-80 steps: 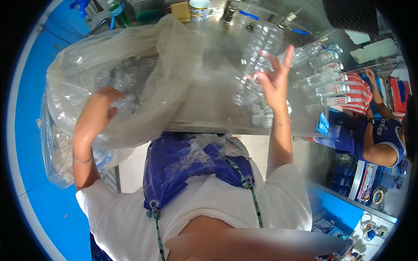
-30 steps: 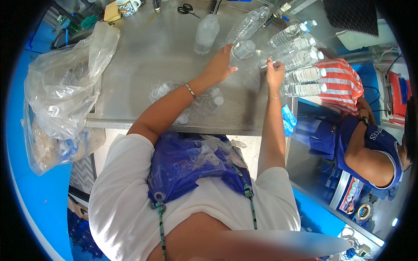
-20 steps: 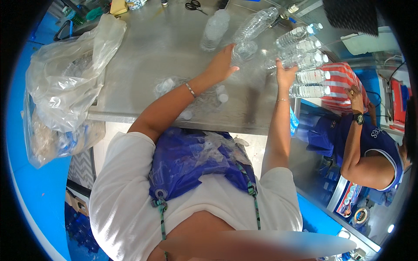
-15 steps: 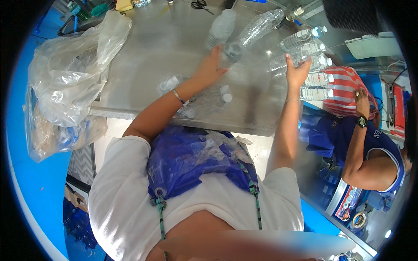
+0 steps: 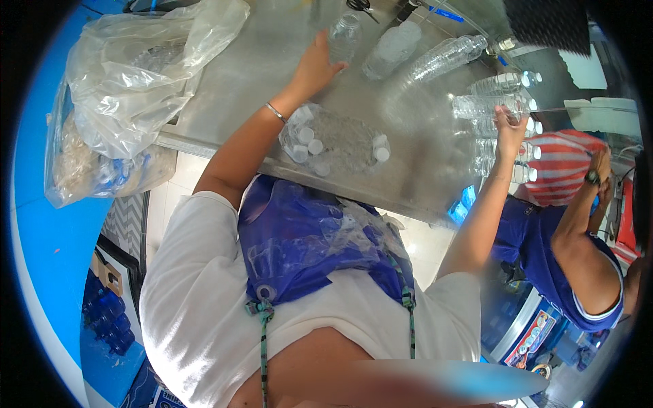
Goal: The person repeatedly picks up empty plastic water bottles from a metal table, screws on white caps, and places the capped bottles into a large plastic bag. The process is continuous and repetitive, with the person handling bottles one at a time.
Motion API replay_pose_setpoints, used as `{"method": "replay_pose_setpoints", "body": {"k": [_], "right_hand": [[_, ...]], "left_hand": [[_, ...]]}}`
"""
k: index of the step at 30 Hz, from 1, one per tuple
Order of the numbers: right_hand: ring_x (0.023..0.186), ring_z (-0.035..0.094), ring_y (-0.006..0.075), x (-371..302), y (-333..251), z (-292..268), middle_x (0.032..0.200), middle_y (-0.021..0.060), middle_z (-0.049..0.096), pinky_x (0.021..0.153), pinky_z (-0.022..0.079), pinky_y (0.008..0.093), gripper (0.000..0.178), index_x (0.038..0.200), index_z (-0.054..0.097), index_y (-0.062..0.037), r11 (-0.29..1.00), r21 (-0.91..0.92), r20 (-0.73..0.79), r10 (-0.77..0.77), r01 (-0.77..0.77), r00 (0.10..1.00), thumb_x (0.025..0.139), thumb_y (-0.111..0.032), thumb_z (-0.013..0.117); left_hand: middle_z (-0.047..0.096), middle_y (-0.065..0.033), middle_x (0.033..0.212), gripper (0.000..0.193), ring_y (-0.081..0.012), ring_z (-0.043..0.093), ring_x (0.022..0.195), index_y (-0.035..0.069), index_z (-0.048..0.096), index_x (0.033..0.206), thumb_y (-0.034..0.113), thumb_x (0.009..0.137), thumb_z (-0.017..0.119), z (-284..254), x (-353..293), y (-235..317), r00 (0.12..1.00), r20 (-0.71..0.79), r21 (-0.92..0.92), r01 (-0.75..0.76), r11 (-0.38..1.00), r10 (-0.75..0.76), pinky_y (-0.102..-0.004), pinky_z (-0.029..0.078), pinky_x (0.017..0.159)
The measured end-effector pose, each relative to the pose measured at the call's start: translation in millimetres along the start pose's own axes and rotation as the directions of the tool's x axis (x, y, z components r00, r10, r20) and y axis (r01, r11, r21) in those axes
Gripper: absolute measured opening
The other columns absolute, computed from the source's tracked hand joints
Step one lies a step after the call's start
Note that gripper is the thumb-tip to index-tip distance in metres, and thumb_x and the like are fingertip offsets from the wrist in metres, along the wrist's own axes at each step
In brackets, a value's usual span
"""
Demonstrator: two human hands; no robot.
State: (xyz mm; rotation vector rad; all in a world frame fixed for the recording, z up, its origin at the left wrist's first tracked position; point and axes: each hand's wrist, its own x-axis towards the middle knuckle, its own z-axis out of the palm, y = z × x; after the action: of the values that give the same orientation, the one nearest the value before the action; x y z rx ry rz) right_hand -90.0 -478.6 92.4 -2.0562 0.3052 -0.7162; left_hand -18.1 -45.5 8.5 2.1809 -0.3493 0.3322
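Observation:
My left hand [image 5: 314,66] is closed around the side of a clear plastic bottle [image 5: 345,39], over the far middle of the metal table. At the right, my right hand [image 5: 510,132] has its fingers on the capped end of another clear bottle [image 5: 484,107]. That bottle lies among a row of white-capped bottles [image 5: 503,148] pointing right. Between my arms, near the front edge, several clear bottles with white caps [image 5: 307,139] lie together. Farther back lie a frosted-looking clear bottle [image 5: 393,51] and a long ribbed clear bottle [image 5: 445,60].
A large clear plastic bag [image 5: 129,81] hangs over the table's left end. Black scissors [image 5: 360,7] lie at the far edge. Another person [image 5: 568,238] in blue stands at the right, beside a red-and-white striped cloth [image 5: 568,166]. The metal table [image 5: 415,143] ends just before my apron.
My left hand has carried its bottle left and farther back. My right hand has moved from open beside the row to the capped end of a bottle. The whole view has shifted.

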Motion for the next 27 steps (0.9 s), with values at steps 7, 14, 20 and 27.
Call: {"method": "replay_pose_setpoints", "body": {"k": [7, 14, 20, 27], "right_hand": [[0.092, 0.064, 0.0269, -5, -11, -3, 0.107, 0.0230, 0.061, 0.068, 0.054, 0.0302, 0.068, 0.130, 0.033, 0.0016, 0.968, 0.137, 0.122, 0.195, -0.211, 0.973, 0.081, -0.022, 0.075], [0.082, 0.065, 0.0317, -28, 29, 28, 0.111, 0.0306, 0.055, 0.057, 0.056, 0.0287, 0.064, 0.128, 0.039, 0.0029, 0.392, 0.577, 0.511, 0.511, -0.716, 0.691, 0.090, -0.046, 0.056], [0.075, 0.061, 0.0276, -32, 75, 22, 0.110, 0.0316, 0.053, 0.057, 0.056, 0.0255, 0.063, 0.126, 0.042, 0.0019, -0.156, 0.613, 0.740, 0.457, -0.775, 0.494, 0.089, -0.047, 0.057], [0.085, 0.065, 0.0271, -49, 10, 4, 0.112, 0.0243, 0.057, 0.065, 0.055, 0.0327, 0.076, 0.140, 0.029, -0.0016, 0.695, 0.346, 0.288, 0.561, -0.630, 0.776, 0.084, -0.034, 0.069]], "left_hand": [[0.063, -0.0214, 0.107, 0.054, -0.0386, 0.058, 0.102, 0.002, 0.050, 0.124, 0.015, 0.076, 0.070, -10, -23, 31, 0.761, 0.640, 0.406, -0.213, 0.889, -0.110, -0.0451, 0.048, 0.082], [0.061, -0.0075, 0.095, 0.023, -0.0305, 0.055, 0.102, 0.009, 0.064, 0.097, 0.004, 0.075, 0.064, 65, -79, 67, 0.525, 0.595, -0.376, -0.488, 0.788, 0.609, -0.0414, 0.044, 0.087], [0.064, -0.0139, 0.085, 0.026, -0.0352, 0.059, 0.087, 0.006, 0.067, 0.085, 0.031, 0.085, 0.060, 98, -62, 70, 0.293, 0.806, -0.316, -0.521, 0.793, 0.514, -0.0446, 0.046, 0.079], [0.064, -0.0200, 0.079, 0.054, -0.0389, 0.061, 0.074, 0.002, 0.065, 0.075, 0.051, 0.091, 0.049, 103, -51, 66, 0.472, 0.816, -0.179, -0.341, 0.923, 0.333, -0.0482, 0.046, 0.070]]}}
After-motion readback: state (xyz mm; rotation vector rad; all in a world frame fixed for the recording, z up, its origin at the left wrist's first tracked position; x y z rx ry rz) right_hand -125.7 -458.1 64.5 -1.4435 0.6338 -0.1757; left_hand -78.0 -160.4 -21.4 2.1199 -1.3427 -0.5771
